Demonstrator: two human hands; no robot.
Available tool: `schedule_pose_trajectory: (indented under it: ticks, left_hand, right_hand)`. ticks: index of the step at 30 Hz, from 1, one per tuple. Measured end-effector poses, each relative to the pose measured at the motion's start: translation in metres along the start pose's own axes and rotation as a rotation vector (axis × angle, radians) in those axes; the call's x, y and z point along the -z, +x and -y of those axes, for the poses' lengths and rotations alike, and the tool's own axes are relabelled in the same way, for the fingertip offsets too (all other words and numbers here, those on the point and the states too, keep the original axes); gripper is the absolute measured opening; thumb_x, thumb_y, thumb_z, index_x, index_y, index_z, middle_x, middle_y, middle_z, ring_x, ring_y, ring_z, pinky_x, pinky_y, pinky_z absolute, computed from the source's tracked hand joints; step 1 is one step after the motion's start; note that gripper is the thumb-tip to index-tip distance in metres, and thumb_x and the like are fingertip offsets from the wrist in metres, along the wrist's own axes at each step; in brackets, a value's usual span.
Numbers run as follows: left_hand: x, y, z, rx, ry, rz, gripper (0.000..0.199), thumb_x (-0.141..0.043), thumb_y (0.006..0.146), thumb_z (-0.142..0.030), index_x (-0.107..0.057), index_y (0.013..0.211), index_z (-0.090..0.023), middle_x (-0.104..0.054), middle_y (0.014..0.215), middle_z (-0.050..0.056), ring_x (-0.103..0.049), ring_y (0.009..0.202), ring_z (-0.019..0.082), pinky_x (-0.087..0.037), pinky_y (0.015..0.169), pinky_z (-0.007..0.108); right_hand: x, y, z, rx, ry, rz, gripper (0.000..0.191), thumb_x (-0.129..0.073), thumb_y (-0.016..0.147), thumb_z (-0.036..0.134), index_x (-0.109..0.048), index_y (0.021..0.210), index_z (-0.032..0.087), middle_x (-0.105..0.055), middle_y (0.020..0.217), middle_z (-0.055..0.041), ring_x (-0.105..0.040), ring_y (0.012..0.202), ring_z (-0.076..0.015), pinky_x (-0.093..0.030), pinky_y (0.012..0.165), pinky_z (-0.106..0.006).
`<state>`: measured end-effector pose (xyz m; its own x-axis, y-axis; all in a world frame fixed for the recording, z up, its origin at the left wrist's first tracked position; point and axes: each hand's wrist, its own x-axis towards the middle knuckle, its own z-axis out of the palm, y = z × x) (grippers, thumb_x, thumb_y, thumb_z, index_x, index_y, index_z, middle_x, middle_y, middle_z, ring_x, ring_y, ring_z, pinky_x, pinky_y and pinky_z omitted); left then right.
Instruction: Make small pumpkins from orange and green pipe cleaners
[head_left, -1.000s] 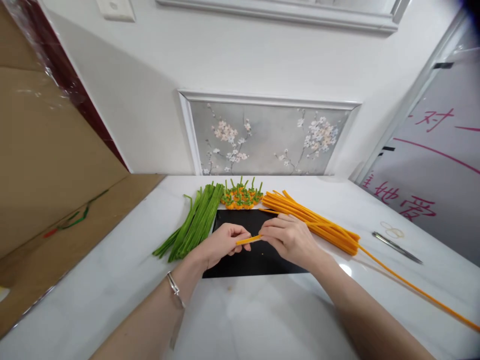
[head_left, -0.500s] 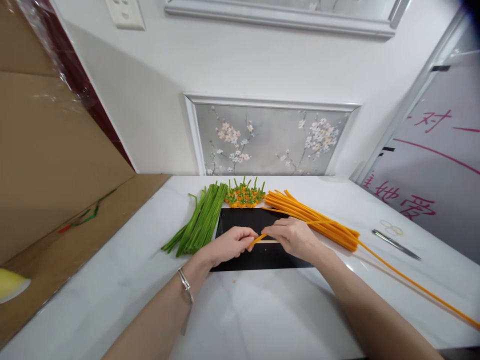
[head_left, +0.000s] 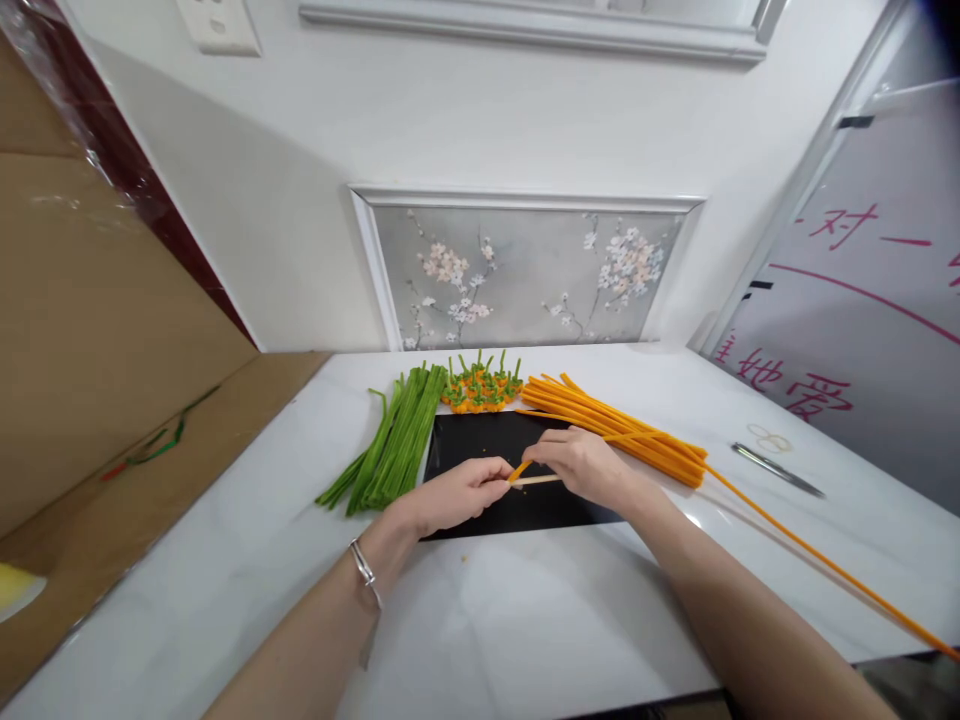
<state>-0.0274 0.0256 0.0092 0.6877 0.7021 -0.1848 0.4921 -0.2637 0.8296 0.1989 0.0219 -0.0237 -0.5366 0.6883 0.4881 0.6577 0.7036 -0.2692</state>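
Observation:
Both hands meet over a black mat [head_left: 469,438]. My left hand [head_left: 459,492] pinches an orange pipe cleaner [head_left: 519,470] where it meets the end of a thin wooden stick [head_left: 538,480]. Closed on the same pipe cleaner, my right hand [head_left: 589,466] is just to the right, with the stick running under its fingers. A long orange strand of pipe cleaner [head_left: 810,543] trails past the right forearm to the right edge; its link to the held piece is hidden. Behind the mat stand several small orange pieces with green tops [head_left: 480,392].
Green pipe cleaners [head_left: 399,445] lie bundled left of the mat, orange ones [head_left: 637,438] to its right. Tweezers [head_left: 778,469] and thin pale loops [head_left: 769,438] lie farther right on the white table [head_left: 570,610]. A wall with a floral panel [head_left: 525,270] rises behind; cardboard [head_left: 112,330] borders the left.
The view has shifted slightly. The wooden stick now reaches the left fingertips, and the orange piece between the hands stands a little steeper. Both hands keep their grip.

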Motion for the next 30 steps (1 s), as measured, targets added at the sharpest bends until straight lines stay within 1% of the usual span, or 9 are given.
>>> schedule_pose_trajectory:
  ticks: [4, 8, 10, 14, 21, 23, 26, 28, 30]
  left_hand:
    - [-0.002, 0.002, 0.000, -0.068, 0.121, -0.050, 0.017, -0.046, 0.090, -0.031, -0.055, 0.084, -0.018, -0.044, 0.072, -0.004, -0.040, 0.065, 0.012, -0.032, 0.058, 0.024]
    - [-0.007, 0.005, 0.001, -0.122, 0.252, -0.131, 0.018, -0.043, 0.092, -0.028, -0.054, 0.082, -0.018, -0.049, 0.073, -0.003, -0.042, 0.067, 0.014, -0.031, 0.062, 0.026]
    - [-0.010, 0.005, 0.000, -0.144, 0.312, -0.160, 0.020, -0.042, 0.094, -0.027, -0.053, 0.079, -0.018, -0.050, 0.074, -0.002, -0.043, 0.067, 0.014, -0.031, 0.064, 0.027]
    - [-0.013, 0.003, -0.004, -0.175, 0.396, -0.162, 0.024, -0.040, 0.096, -0.026, -0.051, 0.076, -0.019, -0.048, 0.071, -0.002, -0.042, 0.063, 0.015, -0.031, 0.063, 0.028]
    - [-0.014, -0.001, -0.001, -0.252, 0.490, -0.166, 0.020, -0.039, 0.098, -0.024, -0.052, 0.084, -0.020, -0.054, 0.081, -0.001, -0.048, 0.066, 0.014, -0.035, 0.062, 0.027]
    - [-0.014, 0.001, 0.001, -0.277, 0.491, -0.191, 0.019, -0.040, 0.097, -0.022, -0.053, 0.083, -0.019, -0.054, 0.081, 0.000, -0.049, 0.067, 0.015, -0.035, 0.064, 0.027]
    - [-0.013, 0.003, 0.000, -0.302, 0.472, -0.198, 0.021, -0.041, 0.096, -0.022, -0.054, 0.080, -0.019, -0.055, 0.079, 0.000, -0.049, 0.068, 0.015, -0.037, 0.065, 0.026]
    - [-0.013, 0.003, -0.003, -0.318, 0.441, -0.185, 0.023, -0.040, 0.096, -0.023, -0.054, 0.079, -0.019, -0.054, 0.076, -0.001, -0.049, 0.068, 0.014, -0.037, 0.064, 0.025]
    - [-0.013, 0.001, -0.008, -0.329, 0.381, -0.190, 0.024, -0.041, 0.096, -0.023, -0.054, 0.077, -0.019, -0.053, 0.073, -0.002, -0.048, 0.065, 0.012, -0.036, 0.061, 0.024]
  right_hand:
    - [0.000, 0.000, 0.000, -0.040, 0.055, 0.017, 0.027, -0.045, 0.093, 0.010, -0.069, 0.102, 0.019, -0.067, 0.085, -0.0055, -0.061, 0.072, -0.0144, -0.045, 0.065, -0.023]
    - [0.000, -0.001, -0.002, -0.089, 0.135, 0.025, 0.028, -0.044, 0.090, 0.009, -0.068, 0.102, 0.018, -0.068, 0.087, -0.0059, -0.062, 0.074, -0.0147, -0.048, 0.068, -0.024]
    - [0.001, -0.002, -0.004, -0.125, 0.180, 0.030, 0.028, -0.044, 0.090, 0.010, -0.068, 0.101, 0.018, -0.068, 0.082, -0.0042, -0.061, 0.070, -0.0136, -0.048, 0.067, -0.023]
    - [0.004, -0.004, -0.008, -0.203, 0.266, 0.056, 0.026, -0.045, 0.092, 0.016, -0.069, 0.099, 0.018, -0.063, 0.066, 0.0004, -0.055, 0.056, -0.0109, -0.044, 0.057, -0.021]
    - [0.010, -0.004, -0.004, -0.266, 0.395, 0.075, 0.025, -0.046, 0.090, 0.021, -0.071, 0.096, 0.017, -0.058, 0.064, 0.0005, -0.050, 0.055, -0.0106, -0.039, 0.053, -0.022]
    - [0.012, -0.005, -0.005, -0.277, 0.442, 0.079, 0.026, -0.047, 0.091, 0.025, -0.070, 0.098, 0.017, -0.058, 0.063, 0.0005, -0.049, 0.053, -0.0102, -0.039, 0.051, -0.022]
    - [0.018, -0.006, -0.010, -0.277, 0.530, 0.105, 0.033, -0.049, 0.092, 0.039, -0.070, 0.100, 0.016, -0.060, 0.063, -0.0002, -0.049, 0.049, -0.0098, -0.041, 0.047, -0.022]
    - [0.021, -0.006, -0.012, -0.267, 0.575, 0.105, 0.039, -0.052, 0.090, 0.049, -0.071, 0.098, 0.016, -0.063, 0.065, -0.0018, -0.053, 0.052, -0.0112, -0.043, 0.048, -0.023]
    - [0.023, -0.005, -0.012, -0.250, 0.599, 0.075, 0.042, -0.054, 0.088, 0.054, -0.072, 0.095, 0.016, -0.066, 0.070, -0.0038, -0.057, 0.060, -0.0137, -0.046, 0.054, -0.025]
